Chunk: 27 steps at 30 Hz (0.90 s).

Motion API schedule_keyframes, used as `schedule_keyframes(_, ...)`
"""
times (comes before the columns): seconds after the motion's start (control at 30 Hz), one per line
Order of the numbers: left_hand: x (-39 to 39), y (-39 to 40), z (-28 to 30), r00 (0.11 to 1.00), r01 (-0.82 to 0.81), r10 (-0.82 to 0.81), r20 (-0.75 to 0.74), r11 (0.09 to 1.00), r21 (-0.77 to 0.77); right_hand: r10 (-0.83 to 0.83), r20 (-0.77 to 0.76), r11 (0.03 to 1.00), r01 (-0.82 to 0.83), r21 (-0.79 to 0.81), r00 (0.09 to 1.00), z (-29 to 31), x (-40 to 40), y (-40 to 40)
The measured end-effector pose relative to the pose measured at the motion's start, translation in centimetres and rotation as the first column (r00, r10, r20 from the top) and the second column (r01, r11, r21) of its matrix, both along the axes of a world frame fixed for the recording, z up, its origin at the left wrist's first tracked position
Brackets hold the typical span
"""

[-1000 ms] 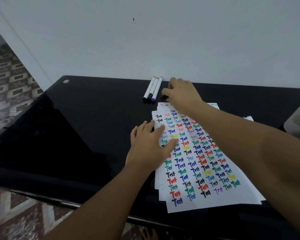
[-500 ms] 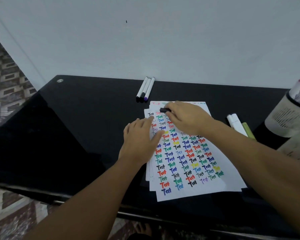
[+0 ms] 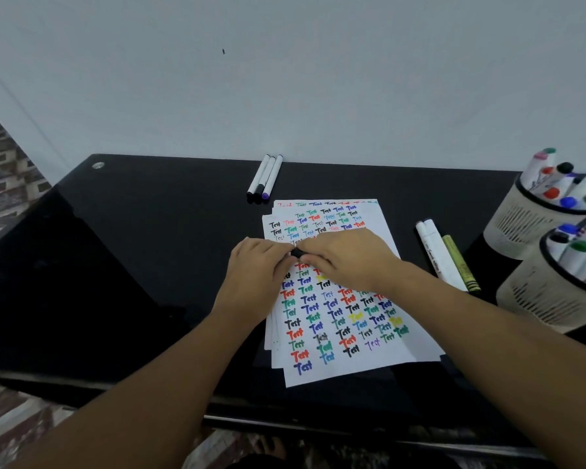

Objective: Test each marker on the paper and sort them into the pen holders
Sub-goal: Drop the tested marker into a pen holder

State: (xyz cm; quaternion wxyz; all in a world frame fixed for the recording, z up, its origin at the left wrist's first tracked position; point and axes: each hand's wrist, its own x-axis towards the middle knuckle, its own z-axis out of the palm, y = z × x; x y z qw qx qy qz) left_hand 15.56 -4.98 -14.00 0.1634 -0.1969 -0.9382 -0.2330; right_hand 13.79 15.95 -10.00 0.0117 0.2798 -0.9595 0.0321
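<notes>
Over the paper [image 3: 335, 333] on the table [image 3: 132, 265], the right hand [image 3: 349, 258] grips a light, stiff, slick black-capped marker [image 3: 297, 253] while the left hand [image 3: 257, 269] pinches its cap, best held by barrel and cap.

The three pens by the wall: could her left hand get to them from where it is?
Probably yes: bare black desk lies between the left hand and the three pens, though it now pinches a marker.
</notes>
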Motion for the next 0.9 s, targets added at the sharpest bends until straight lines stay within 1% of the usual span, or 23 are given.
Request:
schedule_keyframes(0.17, 0.3, 0.1, 0.1, 0.999, 0.018, -0.018, -0.029, 0.999, 0.029, -0.008, -0.031, 1.0, 0.008, 0.014, 0.999, 0.0, 0.2, -0.2)
schedule_keyframes(0.33, 0.3, 0.2, 0.1, 0.999, 0.007, -0.005, -0.049, 0.999, 0.047, 0.008, -0.018, 0.999, -0.009, -0.05, 1.0, 0.2, 0.6, 0.2)
schedule_keyframes(0.43, 0.3, 0.2, 0.2, 0.998, 0.018, -0.016, -0.057, 0.999, 0.047, 0.031, -0.033, 1.0, -0.031, -0.003, 0.999, 0.5, 0.6, 0.3)
schedule_keyframes(0.57, 0.4, 0.2, 0.1, 0.995, 0.07, -0.068, -0.078, 0.997, 0.026, 0.045, -0.015, 0.998, -0.045, 0.033, 0.999, 1.0, 0.8, 0.3)
schedule_keyframes(0.73, 0.4, 0.1, 0.1, 0.994, 0.066, -0.064, -0.089, 0.998, 0.016, 0.047, -0.069, 0.996, -0.041, 0.084, 0.996, 1.2, 0.7, 0.3)
schedule_keyframes(0.83, 0.3, -0.1, 0.0, 0.995, 0.076, -0.076, -0.058, 0.997, -0.005, 0.042, -0.072, 0.993, -0.033, 0.115, 0.997, 1.0, 0.7, 0.8)
schedule_keyframes(0.9, 0.2, 0.0, 0.1, 0.998, 0.061, -0.061, -0.025, 0.998, -0.007, 0.014, -0.058, 0.997, -0.01, 0.072, 0.998, 1.3, 1.0, 1.0)
